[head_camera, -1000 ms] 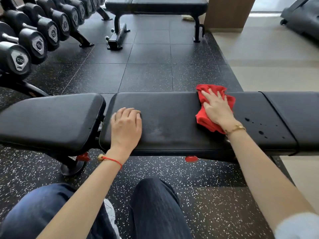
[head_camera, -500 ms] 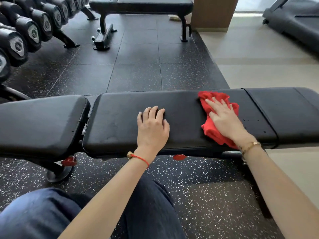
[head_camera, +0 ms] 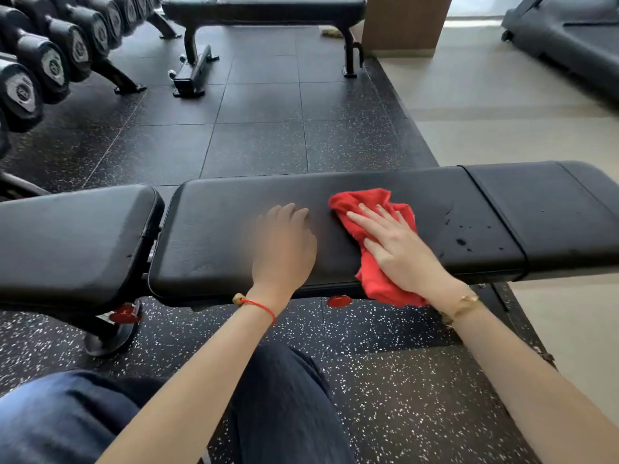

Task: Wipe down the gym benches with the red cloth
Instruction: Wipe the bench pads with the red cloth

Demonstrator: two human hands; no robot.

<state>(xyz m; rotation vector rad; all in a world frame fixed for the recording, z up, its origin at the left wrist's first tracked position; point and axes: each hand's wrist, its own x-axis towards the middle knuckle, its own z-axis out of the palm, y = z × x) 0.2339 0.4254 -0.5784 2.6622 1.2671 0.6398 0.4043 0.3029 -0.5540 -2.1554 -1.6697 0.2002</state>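
Single head cam, wide-angle, fwd and down, close over bench [head_camera: 234,229], floor and far bench [head_camera: 264,8] beyond.

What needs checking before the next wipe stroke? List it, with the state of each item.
1. Red cloth flat under right hand: ok, straight fingers press it down.
2. Cloth fully on the bench pad: not ok, its near end hangs over the front edge.
3. Left hand clear of the cloth's path: not ok, it rests on the pad just left of the cloth.
4. Dark droplets wiped: not ok, they lie to the right of the cloth.
5. Cloth dampness: cannot tell.
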